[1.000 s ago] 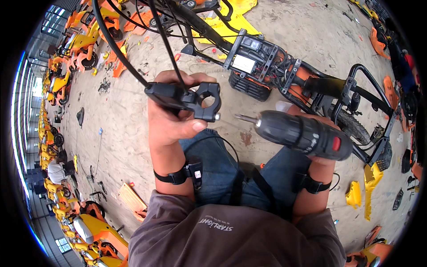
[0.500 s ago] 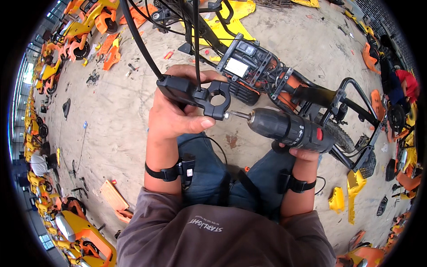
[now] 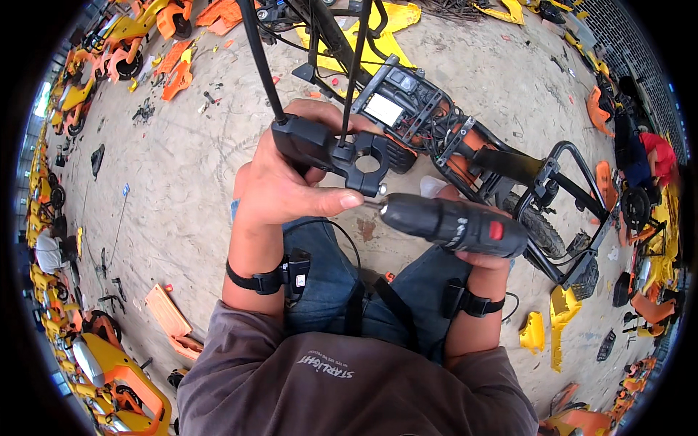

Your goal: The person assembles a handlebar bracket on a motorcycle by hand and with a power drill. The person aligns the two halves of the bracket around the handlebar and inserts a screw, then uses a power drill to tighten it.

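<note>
My left hand (image 3: 273, 185) is wrapped round a black handlebar control housing (image 3: 302, 142), its thumb stretched along the lower side. An open round clamp (image 3: 368, 163) sits at the housing's right end, and black cables (image 3: 263, 65) run upward from it. A small silver bolt (image 3: 382, 189) shows at the bottom of the clamp. My right hand (image 3: 483, 259) grips a black cordless drill (image 3: 454, 224), its handle mostly hidden underneath. The drill points left; its bit lies just below the bolt, beside my left thumb, apart from the bolt head.
A stripped two-wheeler frame (image 3: 502, 156) with wiring lies just ahead to the right. Yellow body panels (image 3: 563, 316) and an orange panel (image 3: 171, 309) lie on the concrete floor. Rows of yellow scooters (image 3: 120, 381) line the left. A person in red (image 3: 658, 156) is at the far right.
The drill has moved left and slightly down, and its bit has shifted from the bolt head to below it. My left hand and the housing have shifted slightly right.
</note>
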Demonstrator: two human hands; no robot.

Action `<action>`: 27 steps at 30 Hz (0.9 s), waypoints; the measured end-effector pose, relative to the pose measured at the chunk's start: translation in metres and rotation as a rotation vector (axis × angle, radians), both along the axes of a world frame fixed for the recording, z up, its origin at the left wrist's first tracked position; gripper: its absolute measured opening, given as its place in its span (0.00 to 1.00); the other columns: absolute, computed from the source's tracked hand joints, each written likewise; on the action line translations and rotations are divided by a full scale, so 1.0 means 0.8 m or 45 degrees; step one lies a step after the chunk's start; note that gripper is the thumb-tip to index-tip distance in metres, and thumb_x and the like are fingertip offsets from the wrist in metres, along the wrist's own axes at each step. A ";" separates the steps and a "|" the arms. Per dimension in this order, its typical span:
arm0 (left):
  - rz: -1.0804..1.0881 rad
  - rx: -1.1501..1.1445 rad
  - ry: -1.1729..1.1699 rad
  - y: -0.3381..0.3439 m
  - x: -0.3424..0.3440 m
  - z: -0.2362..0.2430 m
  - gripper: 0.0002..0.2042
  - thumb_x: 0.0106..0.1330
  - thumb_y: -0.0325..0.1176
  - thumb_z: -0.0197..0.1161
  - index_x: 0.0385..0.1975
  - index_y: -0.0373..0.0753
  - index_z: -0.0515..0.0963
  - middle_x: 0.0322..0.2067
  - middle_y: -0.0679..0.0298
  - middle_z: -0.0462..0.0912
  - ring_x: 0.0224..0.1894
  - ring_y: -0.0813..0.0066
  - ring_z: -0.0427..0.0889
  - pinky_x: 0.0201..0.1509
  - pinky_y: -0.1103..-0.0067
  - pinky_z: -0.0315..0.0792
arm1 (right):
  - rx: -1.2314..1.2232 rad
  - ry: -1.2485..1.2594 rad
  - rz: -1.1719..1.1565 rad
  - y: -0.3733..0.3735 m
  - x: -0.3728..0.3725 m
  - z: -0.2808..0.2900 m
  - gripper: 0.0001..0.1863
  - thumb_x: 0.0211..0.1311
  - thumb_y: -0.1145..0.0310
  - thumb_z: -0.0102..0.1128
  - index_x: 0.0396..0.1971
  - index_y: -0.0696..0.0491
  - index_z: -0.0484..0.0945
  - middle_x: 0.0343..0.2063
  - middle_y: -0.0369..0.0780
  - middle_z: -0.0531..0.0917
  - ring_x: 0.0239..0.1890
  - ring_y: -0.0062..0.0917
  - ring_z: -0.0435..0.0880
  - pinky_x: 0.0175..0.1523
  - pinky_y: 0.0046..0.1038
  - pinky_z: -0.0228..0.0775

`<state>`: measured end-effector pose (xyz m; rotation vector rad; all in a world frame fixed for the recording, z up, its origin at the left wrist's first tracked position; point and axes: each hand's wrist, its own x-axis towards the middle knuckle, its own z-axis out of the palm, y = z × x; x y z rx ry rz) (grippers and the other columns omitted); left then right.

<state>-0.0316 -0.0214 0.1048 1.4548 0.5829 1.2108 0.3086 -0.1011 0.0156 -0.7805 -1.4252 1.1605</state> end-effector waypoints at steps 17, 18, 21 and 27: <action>-0.060 0.037 0.053 0.007 -0.010 0.000 0.40 0.31 0.34 0.84 0.48 0.38 0.67 0.45 0.38 0.77 0.43 0.62 0.82 0.46 0.72 0.77 | -0.232 0.420 0.002 -0.006 0.007 -0.023 0.42 0.22 0.73 0.77 0.51 0.61 0.76 0.47 0.47 0.81 0.50 0.40 0.81 0.58 0.42 0.71; -0.064 0.042 0.047 0.007 -0.010 0.000 0.40 0.31 0.34 0.84 0.48 0.38 0.67 0.45 0.38 0.77 0.43 0.62 0.82 0.46 0.72 0.77 | -0.243 0.402 -0.017 -0.007 0.009 -0.026 0.43 0.22 0.72 0.77 0.51 0.61 0.76 0.47 0.47 0.81 0.50 0.40 0.81 0.58 0.42 0.71; -0.059 0.035 0.015 0.006 -0.009 -0.002 0.40 0.32 0.34 0.84 0.48 0.38 0.67 0.45 0.38 0.77 0.42 0.63 0.82 0.45 0.74 0.77 | -0.247 0.314 -0.066 -0.007 0.007 -0.020 0.43 0.21 0.72 0.78 0.51 0.60 0.76 0.47 0.45 0.82 0.49 0.37 0.81 0.58 0.40 0.71; -0.049 -0.037 0.044 0.003 -0.009 0.006 0.40 0.31 0.33 0.84 0.48 0.38 0.67 0.46 0.38 0.77 0.41 0.66 0.82 0.44 0.76 0.77 | -0.068 0.065 -0.066 -0.004 0.006 -0.026 0.39 0.26 0.68 0.78 0.49 0.59 0.77 0.43 0.44 0.83 0.45 0.35 0.83 0.56 0.37 0.73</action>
